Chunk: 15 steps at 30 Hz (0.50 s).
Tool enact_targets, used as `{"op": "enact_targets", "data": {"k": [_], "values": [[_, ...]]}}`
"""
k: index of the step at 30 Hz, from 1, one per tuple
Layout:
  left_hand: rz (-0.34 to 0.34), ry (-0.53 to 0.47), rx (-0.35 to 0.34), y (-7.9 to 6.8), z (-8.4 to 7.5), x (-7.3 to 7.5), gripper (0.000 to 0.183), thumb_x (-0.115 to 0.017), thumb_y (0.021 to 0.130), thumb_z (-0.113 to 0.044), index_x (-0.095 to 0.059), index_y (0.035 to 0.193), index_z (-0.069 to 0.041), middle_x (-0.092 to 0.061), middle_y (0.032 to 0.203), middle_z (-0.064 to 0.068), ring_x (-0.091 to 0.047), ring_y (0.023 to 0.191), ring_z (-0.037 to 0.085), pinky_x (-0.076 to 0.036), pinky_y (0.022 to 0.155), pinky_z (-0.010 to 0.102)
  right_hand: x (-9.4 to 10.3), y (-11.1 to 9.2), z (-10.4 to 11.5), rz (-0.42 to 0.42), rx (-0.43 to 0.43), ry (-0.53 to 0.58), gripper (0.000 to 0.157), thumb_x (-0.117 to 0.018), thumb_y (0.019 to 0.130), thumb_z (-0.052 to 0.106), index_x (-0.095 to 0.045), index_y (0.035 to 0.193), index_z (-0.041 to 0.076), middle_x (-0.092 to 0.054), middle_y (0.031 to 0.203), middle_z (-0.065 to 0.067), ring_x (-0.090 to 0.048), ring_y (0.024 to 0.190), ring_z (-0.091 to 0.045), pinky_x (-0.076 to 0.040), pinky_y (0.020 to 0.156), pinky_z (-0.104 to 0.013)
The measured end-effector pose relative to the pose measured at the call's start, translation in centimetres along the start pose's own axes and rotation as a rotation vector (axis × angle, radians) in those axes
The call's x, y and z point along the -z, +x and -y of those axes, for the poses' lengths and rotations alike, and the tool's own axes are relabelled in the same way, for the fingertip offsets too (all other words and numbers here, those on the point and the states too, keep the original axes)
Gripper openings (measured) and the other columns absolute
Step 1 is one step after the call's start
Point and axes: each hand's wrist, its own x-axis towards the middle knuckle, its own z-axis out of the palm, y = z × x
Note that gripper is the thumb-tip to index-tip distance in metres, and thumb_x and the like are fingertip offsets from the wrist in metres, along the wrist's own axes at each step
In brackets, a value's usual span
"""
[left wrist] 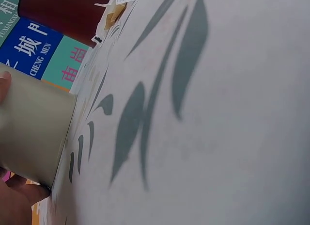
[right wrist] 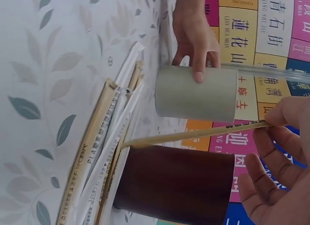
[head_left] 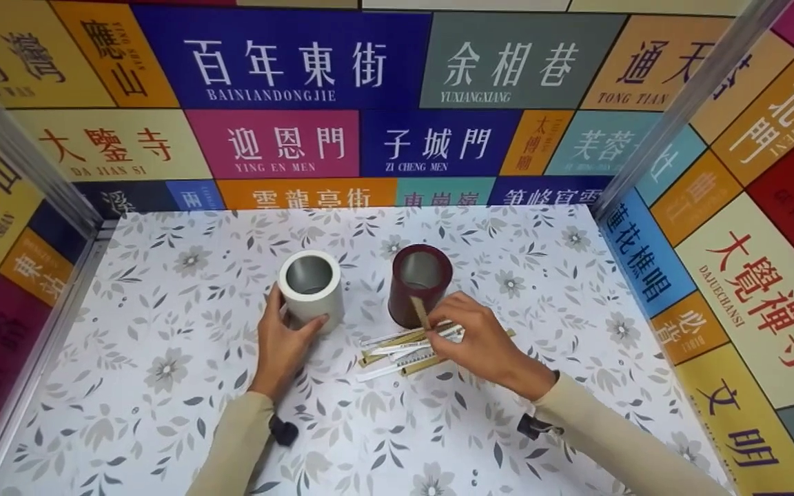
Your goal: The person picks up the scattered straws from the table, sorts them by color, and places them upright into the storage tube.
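Note:
My left hand [head_left: 281,346] grips a white cylindrical cup [head_left: 324,306], its thumb on the near side and fingers round the left. The cup stands upright, its grey inside visible in the head view. With thumb and fingertips, my right hand [head_left: 478,339] pinches the upper end of a slim tan paper-wrapped straw [right wrist: 193,135] bearing printed letters. The straw tilts in front of a dark red cup [head_left: 400,308], upright on the table. Below it lies a loose pile of wrapped straws [right wrist: 92,142], some tan and some white, partly hidden behind my right hand in the head view.
A white tablecloth [head_left: 169,406] with grey leaves and flowers covers the table. Panels with coloured lettered blocks [head_left: 287,62] rise behind the table and on both sides. A pale metal post [head_left: 673,103] marks the back right corner.

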Motion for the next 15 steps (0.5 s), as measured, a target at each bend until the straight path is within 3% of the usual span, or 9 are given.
{"op": "enact_targets", "data": {"k": [7,8,14,15], "values": [[0.03,0.02,0.006,0.0,-0.3,0.4,0.103,-0.094,0.071,-0.023,-0.036,0.155,-0.032,-0.049,0.149,0.007,-0.043,0.141,0.028,-0.034,0.117,0.049,-0.5,2.0,0.7,-0.049,-0.054,0.122,0.014,-0.077,0.082,-0.005,-0.072,0.088,0.006,-0.068,0.088,-0.005,-0.061,0.082,-0.026,-0.048,0.075,-0.026],[0.036,0.035,0.008,0.0,-0.3,0.4,0.103,-0.094,0.071,-0.024,-0.035,0.156,-0.033,-0.049,0.15,0.006,-0.042,0.142,0.027,-0.034,0.118,0.048,-0.5,2.4,1.0,-0.053,-0.061,0.128,0.012,-0.076,0.082,-0.006,-0.071,0.088,0.005,-0.068,0.088,-0.007,-0.06,0.081,-0.027,-0.048,0.08,-0.026],[0.042,0.093,0.023,0.2,-0.4,0.5,0.104,-0.093,0.072,-0.029,-0.033,0.156,-0.035,-0.05,0.15,0.002,-0.044,0.141,0.025,-0.034,0.118,0.046,0.2,5.3,3.8,-0.073,-0.123,0.204,0.007,-0.073,0.085,-0.007,-0.071,0.09,-0.003,-0.066,0.087,-0.013,-0.062,0.079,-0.024,-0.051,0.077,-0.025],[0.042,0.094,0.023,0.3,-0.5,0.5,0.104,-0.093,0.072,-0.028,-0.032,0.156,-0.035,-0.05,0.149,0.002,-0.044,0.141,0.025,-0.034,0.118,0.046,0.3,5.8,4.2,-0.08,-0.138,0.219,0.008,-0.074,0.085,-0.007,-0.071,0.092,-0.003,-0.067,0.087,-0.013,-0.062,0.078,-0.023,-0.051,0.07,-0.025]]}}
